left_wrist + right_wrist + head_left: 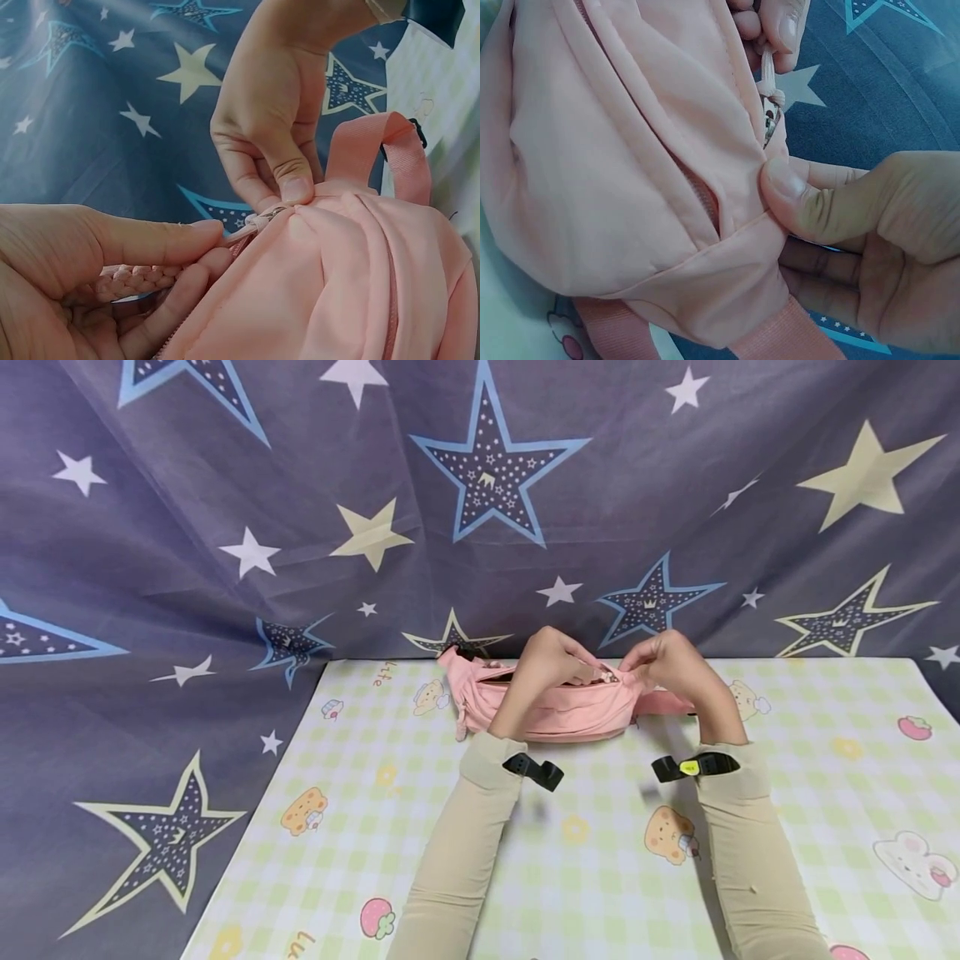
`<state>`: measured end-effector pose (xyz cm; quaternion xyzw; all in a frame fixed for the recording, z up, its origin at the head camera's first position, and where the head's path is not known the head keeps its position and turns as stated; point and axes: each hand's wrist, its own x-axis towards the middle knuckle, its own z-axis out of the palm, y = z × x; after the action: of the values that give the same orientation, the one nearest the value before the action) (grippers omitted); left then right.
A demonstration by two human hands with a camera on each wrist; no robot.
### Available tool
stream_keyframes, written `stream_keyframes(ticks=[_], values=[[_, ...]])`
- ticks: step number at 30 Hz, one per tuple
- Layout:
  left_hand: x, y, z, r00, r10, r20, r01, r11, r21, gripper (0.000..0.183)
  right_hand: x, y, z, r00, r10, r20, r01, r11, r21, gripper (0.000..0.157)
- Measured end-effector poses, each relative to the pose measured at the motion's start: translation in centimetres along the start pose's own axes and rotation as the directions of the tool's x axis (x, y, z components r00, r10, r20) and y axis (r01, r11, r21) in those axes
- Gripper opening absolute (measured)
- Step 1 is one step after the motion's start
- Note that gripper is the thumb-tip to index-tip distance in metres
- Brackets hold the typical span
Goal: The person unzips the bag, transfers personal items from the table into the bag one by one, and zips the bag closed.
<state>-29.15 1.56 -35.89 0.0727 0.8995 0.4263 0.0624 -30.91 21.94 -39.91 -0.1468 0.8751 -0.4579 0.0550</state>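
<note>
A pink waist bag (pixel 577 710) stands near the back edge of the table, its top zipper partly open along the left. My left hand (pixel 553 662) pinches the braided cord pull (pixel 124 283) of that zipper between thumb and fingers. The metal slider (pixel 771 112) sits close to the bag's right end. There my right hand (pixel 667 667) grips the fabric at the zipper's end, thumb in front and fingers behind. A pink webbing strap (pixel 379 142) loops out beyond the right hand. Another pull (pixel 461 722) hangs at the bag's left end.
The table (pixel 570 877) wears a green-and-white checked cloth with cartoon prints. Right behind the bag hangs a dark curtain (pixel 300 485) patterned with stars. Black straps circle both wrists over beige sleeves (pixel 457 852).
</note>
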Motion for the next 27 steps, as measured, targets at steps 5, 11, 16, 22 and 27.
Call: stream_keyframes(ticks=[5,11,16,22,27], values=[[0.1,-0.4,-0.3,1.0,-0.013,0.02,0.014,0.998,-0.06,0.006,0.0,-0.1,0.0,1.0,-0.014,-0.017,0.014,1.0,-0.017,0.008],[0.2,-1.5,-1.0,0.999,-0.03,0.019,0.032,0.992,-0.122,0.007,0.0,-0.1,0.1,1.0,-0.006,-0.03,0.005,1.0,-0.027,0.005],[0.1,-2.3,-2.4,0.999,-0.049,0.018,0.052,0.971,-0.234,0.008,-0.1,-0.3,0.0,1.0,-0.007,-0.016,0.006,1.0,-0.021,0.006],[0.0,-3.1,-3.6,0.995,-0.07,0.076,0.092,0.94,-0.329,0.009,-0.2,-0.2,-0.1,1.0,0.015,-0.021,-0.015,1.0,-0.016,0.008],[-0.2,-3.8,-4.0,0.991,-0.078,0.108,0.11,0.936,-0.334,0.013,-0.2,-0.3,0.2,1.0,0.014,-0.016,-0.014,1.0,-0.008,0.009]])
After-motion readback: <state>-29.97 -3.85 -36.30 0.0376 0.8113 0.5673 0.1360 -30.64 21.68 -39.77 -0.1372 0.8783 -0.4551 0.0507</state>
